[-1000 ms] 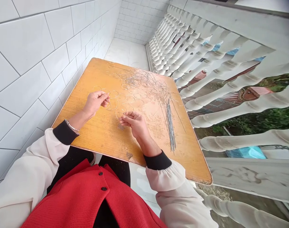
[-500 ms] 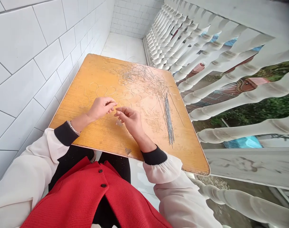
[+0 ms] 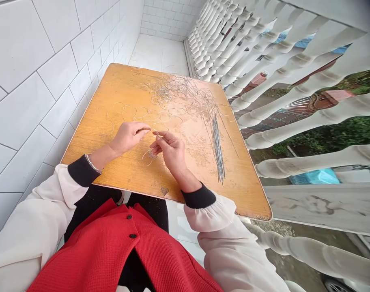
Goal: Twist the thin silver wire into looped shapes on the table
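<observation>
A: What takes up most of the view?

B: A white tiled wall [image 3: 35, 61] on the left and a white balustrade [image 3: 264, 52] on the right. A narrow strip of pale tiled floor [image 3: 160, 52] runs between them.

A: And in the middle?

B: A square orange-brown desk [image 3: 124, 174], chipped along its near edge, in front of the seated person. Below it there is a red buttoned garment [image 3: 112, 251] over pale sleeves with black cuffs.

A: What lies on the desk?

B: At the far side there is a loose tangle of wire [image 3: 185, 91]. Near the right edge a bundle of straight wires [image 3: 218, 146] runs lengthwise toward the person. Left of the bundle and nearer than the tangle, a row of wire loops [image 3: 142, 113] lies flat across the desk, one beside another.

A: And the hands?

B: Both are over the near half of the desk, close together, with their fingertips almost meeting. The left hand [image 3: 128, 136] has thumb and forefinger pinched narrow and the other fingers curled in. A thin bracelet [image 3: 92, 163] sits at that wrist. The right hand [image 3: 171, 150] is also closed narrow, its fingers bunched and pointing toward the left hand.

A: Holding what?

B: A bent wire [image 3: 147, 156], very thin, gripped by both hands. Its upper part passes between the two sets of fingertips. Its curved lower part shows just left of the right hand, low over the desk. I cannot tell whether that curve touches the wood.
</observation>
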Action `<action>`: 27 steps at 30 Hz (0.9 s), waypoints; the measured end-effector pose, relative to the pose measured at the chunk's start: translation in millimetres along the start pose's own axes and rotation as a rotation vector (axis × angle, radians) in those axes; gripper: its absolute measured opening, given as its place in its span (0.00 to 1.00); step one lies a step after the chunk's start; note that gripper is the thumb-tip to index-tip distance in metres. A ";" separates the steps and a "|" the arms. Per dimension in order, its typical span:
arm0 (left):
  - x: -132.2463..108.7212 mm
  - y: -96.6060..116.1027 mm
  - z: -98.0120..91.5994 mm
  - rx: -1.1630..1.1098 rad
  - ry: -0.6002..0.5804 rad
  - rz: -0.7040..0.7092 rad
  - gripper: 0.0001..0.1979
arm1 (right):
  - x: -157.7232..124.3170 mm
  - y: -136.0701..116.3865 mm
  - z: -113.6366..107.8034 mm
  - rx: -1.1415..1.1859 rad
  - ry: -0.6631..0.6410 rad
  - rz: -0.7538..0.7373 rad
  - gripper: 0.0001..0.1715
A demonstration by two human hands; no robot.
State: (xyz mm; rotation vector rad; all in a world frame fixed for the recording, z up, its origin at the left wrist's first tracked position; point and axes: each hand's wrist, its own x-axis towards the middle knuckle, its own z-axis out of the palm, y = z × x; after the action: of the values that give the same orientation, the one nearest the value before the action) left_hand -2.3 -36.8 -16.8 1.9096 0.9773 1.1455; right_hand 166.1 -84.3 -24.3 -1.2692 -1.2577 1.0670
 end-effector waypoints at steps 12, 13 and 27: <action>1.5 5.8 4.7 -0.302 -0.076 -0.325 0.07 | 7.9 6.2 -1.1 0.081 0.060 -0.011 0.27; 1.6 7.1 4.2 -0.308 -0.083 -0.336 0.07 | 8.2 6.7 -1.4 0.081 0.064 -0.013 0.27; -0.1 9.5 1.5 -0.349 -0.092 -0.395 0.05 | 11.4 9.2 -3.8 0.077 0.071 -0.013 0.24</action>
State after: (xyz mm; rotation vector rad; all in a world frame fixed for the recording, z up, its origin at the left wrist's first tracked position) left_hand 1.4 -41.7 -9.4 1.4034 0.9760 0.9164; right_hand 171.6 -72.7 -32.4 -1.2287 -1.1588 1.0428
